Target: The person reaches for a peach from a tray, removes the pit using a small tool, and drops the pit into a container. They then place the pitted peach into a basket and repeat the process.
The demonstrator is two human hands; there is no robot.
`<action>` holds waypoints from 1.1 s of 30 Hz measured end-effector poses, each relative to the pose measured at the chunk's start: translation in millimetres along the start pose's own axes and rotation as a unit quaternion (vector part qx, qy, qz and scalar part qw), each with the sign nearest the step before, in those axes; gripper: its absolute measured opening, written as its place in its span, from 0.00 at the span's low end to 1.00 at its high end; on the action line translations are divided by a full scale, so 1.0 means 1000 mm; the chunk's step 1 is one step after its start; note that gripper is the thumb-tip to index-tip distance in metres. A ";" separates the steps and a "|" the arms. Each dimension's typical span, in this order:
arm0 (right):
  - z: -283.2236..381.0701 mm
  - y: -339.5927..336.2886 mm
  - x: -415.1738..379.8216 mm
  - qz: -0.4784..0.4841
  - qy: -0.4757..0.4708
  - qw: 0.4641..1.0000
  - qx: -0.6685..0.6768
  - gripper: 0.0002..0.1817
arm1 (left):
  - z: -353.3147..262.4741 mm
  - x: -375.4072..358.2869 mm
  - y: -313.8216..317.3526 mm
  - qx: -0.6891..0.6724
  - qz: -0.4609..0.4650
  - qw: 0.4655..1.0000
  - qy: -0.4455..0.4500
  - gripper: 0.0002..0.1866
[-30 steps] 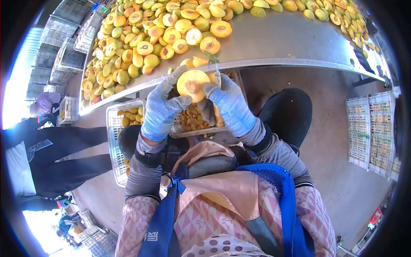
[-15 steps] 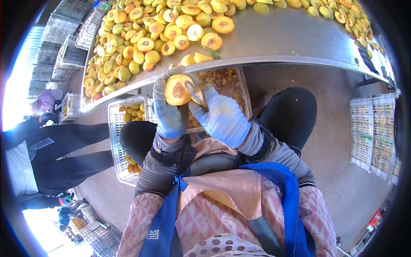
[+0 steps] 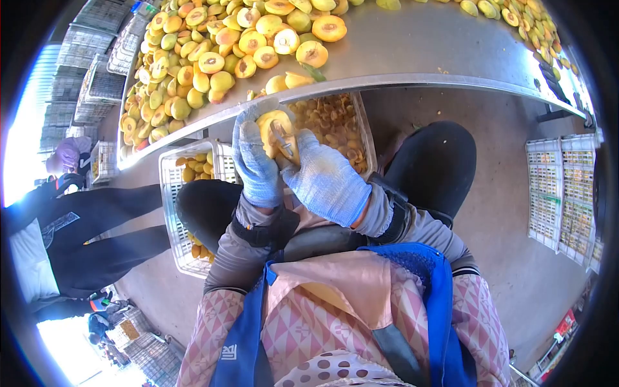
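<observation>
My left hand [image 3: 256, 158], in a pale blue-grey glove, is wrapped round a halved yellow fruit [image 3: 273, 131] with its cut face up. My right hand [image 3: 330, 177], gloved alike, is closed on a small metal pitting tool [image 3: 284, 142], whose curved tip is at the brown centre of the fruit. Both hands are close together just below the metal table's edge. Many halved fruits [image 3: 211, 62] are heaped on the table [image 3: 400, 48] above them.
Below the table are a crate [image 3: 369, 138] of brown scraps and a white crate [image 3: 169, 193] of fruit halves. A person in dark trousers [image 3: 106, 213] stands at the left. Crates [image 3: 560, 193] are at the right; more crates [image 3: 84, 45] are stacked at upper left.
The fruit half has tilted in my left hand, and the tool's tip has moved from its edge into its centre. The view has shifted slightly.
</observation>
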State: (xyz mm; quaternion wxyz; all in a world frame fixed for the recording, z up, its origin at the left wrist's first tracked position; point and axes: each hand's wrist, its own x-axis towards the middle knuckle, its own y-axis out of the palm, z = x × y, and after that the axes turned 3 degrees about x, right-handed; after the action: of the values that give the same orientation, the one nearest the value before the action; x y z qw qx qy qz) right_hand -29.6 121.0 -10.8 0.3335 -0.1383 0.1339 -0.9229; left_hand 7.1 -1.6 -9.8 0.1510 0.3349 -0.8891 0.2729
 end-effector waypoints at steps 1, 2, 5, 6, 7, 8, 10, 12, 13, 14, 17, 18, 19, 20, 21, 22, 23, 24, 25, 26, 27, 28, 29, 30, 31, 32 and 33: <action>0.001 -0.001 0.000 0.007 0.007 1.000 -0.013 0.19 | 0.002 -0.001 -0.001 0.031 0.004 0.999 -0.006 0.16; 0.002 -0.003 0.000 0.016 0.004 1.000 -0.021 0.20 | 0.001 -0.001 -0.003 0.004 0.016 0.999 -0.035 0.17; 0.002 -0.007 -0.001 0.044 -0.008 0.998 -0.045 0.21 | -0.006 -0.001 -0.007 -0.003 0.040 0.997 -0.070 0.21; 0.001 -0.007 -0.001 0.053 -0.014 0.997 -0.053 0.21 | -0.008 -0.001 -0.007 0.043 0.041 0.997 -0.049 0.21; 0.000 -0.007 -0.001 0.062 -0.020 0.996 -0.062 0.21 | -0.010 0.000 -0.007 0.090 0.041 0.995 -0.026 0.21; -0.003 -0.008 -0.001 0.069 -0.028 0.995 -0.065 0.21 | -0.011 0.002 -0.009 0.000 0.048 0.996 -0.077 0.20; -0.007 -0.008 -0.003 0.084 -0.044 0.993 -0.070 0.22 | -0.010 0.006 -0.014 -0.177 0.060 0.967 -0.175 0.20; -0.006 -0.009 -0.002 0.093 -0.027 0.994 -0.054 0.21 | -0.009 0.007 -0.015 -0.196 0.074 0.963 -0.168 0.19; -0.006 -0.010 -0.001 0.098 -0.019 0.994 -0.045 0.21 | -0.008 0.007 -0.015 -0.167 0.081 0.972 -0.141 0.18; -0.005 -0.010 0.000 0.105 -0.013 0.993 -0.043 0.21 | -0.007 0.007 -0.016 -0.138 0.086 0.980 -0.115 0.18; -0.004 -0.013 0.001 0.118 -0.003 0.992 -0.047 0.19 | 0.001 0.008 -0.017 -0.025 0.122 0.991 -0.055 0.17; -0.005 -0.012 0.000 0.119 -0.005 0.991 -0.053 0.19 | 0.008 0.012 -0.020 -0.048 0.146 0.983 -0.096 0.17; -0.005 -0.011 0.000 0.121 -0.007 0.991 -0.058 0.19 | 0.011 0.013 -0.023 -0.068 0.169 0.974 -0.137 0.17; -0.005 -0.011 0.000 0.129 -0.006 0.990 -0.056 0.19 | 0.009 0.012 -0.024 0.015 0.143 0.988 -0.046 0.17; -0.005 -0.012 0.001 0.135 -0.004 0.989 -0.054 0.19 | 0.006 0.010 -0.022 0.097 0.117 0.987 0.047 0.17; -0.005 -0.013 0.003 0.139 -0.002 0.989 -0.053 0.19 | 0.002 0.010 -0.020 0.177 0.089 0.970 0.140 0.18; -0.007 -0.011 0.003 0.134 -0.010 0.991 -0.025 0.19 | -0.003 0.010 -0.018 0.097 0.089 0.989 0.071 0.18; -0.012 -0.007 0.003 0.129 -0.017 0.991 0.002 0.19 | -0.008 0.010 -0.016 0.015 0.088 0.996 0.000 0.18; -0.014 -0.005 0.002 0.126 -0.024 0.991 0.029 0.19 | -0.008 0.010 -0.016 -0.042 0.087 0.994 -0.057 0.19; -0.016 -0.006 0.003 0.126 -0.077 0.989 0.002 0.19 | -0.009 0.009 -0.016 -0.099 0.078 0.986 -0.113 0.19; -0.017 -0.007 0.004 0.127 -0.130 0.983 -0.024 0.20 | -0.008 0.010 -0.016 -0.131 0.070 0.977 -0.152 0.20; -0.018 -0.007 0.005 0.126 -0.182 0.974 -0.050 0.20 | -0.007 0.011 -0.017 -0.163 0.063 0.966 -0.191 0.21; -0.015 -0.008 0.005 0.137 -0.118 0.982 -0.045 0.20 | -0.004 0.013 -0.018 -0.171 0.073 0.960 -0.207 0.21; -0.011 -0.009 0.004 0.149 -0.053 0.987 -0.040 0.20 | -0.001 0.014 -0.019 -0.179 0.084 0.954 -0.223 0.21; -0.007 -0.011 0.004 0.160 0.012 0.986 -0.034 0.21 | 0.001 0.014 -0.020 -0.187 0.094 0.948 -0.239 0.22; -0.005 -0.012 0.005 0.168 0.015 0.984 -0.049 0.21 | 0.004 0.013 -0.021 -0.182 0.094 0.948 -0.243 0.22; -0.004 -0.014 0.006 0.175 0.019 0.982 -0.063 0.21 | 0.006 0.013 -0.021 -0.177 0.095 0.948 -0.247 0.22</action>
State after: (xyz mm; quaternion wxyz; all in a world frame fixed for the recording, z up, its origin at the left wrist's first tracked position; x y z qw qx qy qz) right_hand -43.1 128.1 -9.3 0.4783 -0.1162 0.2202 -0.8421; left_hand 11.6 -25.1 -1.0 -0.0434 0.2740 -0.9602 0.0325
